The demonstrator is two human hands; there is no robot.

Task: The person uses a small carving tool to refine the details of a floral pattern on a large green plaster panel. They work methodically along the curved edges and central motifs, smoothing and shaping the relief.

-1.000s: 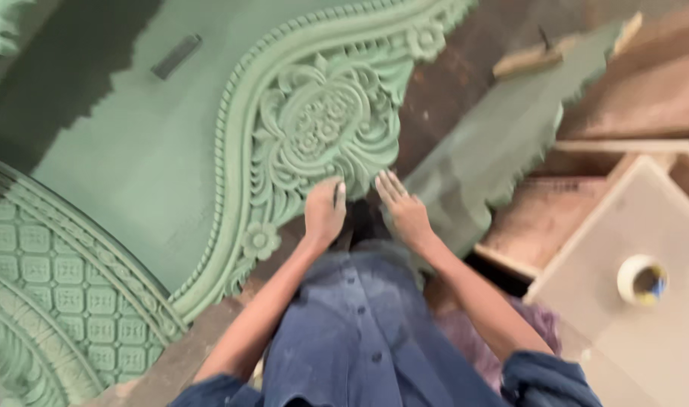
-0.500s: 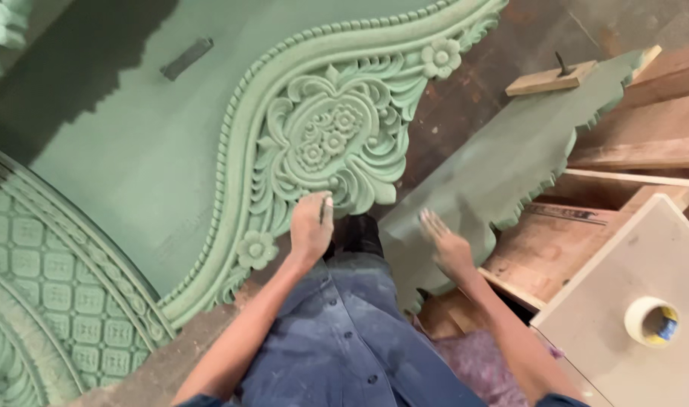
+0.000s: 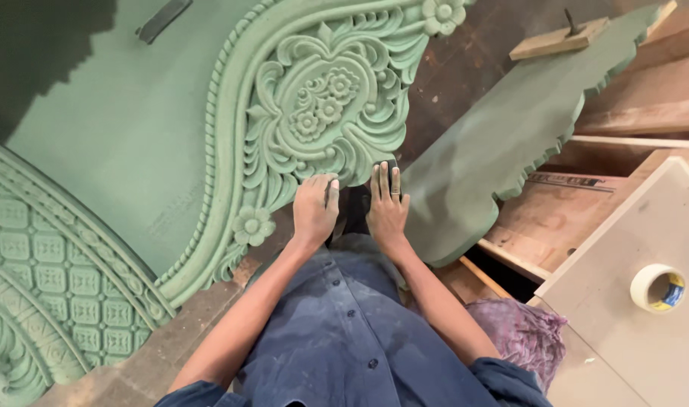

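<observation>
Soft, even light falls from above, bright enough to model every ridge of the green carved panel point(image 3: 322, 98), whose petals throw small shadows toward seven o'clock. A broad dark shadow covers the flat green board point(image 3: 35, 53) at ten o'clock, and there is no glare beyond a mild sheen on the pale sheet point(image 3: 631, 226) at four o'clock. The centre is sharp, while the lattice carving point(image 3: 35, 279) at eight o'clock bends and softens toward the frame's edge.

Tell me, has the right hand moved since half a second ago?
Yes. The right hand has come back left from the plain green scalloped panel to the lower edge of the green carved floral panel.
</observation>
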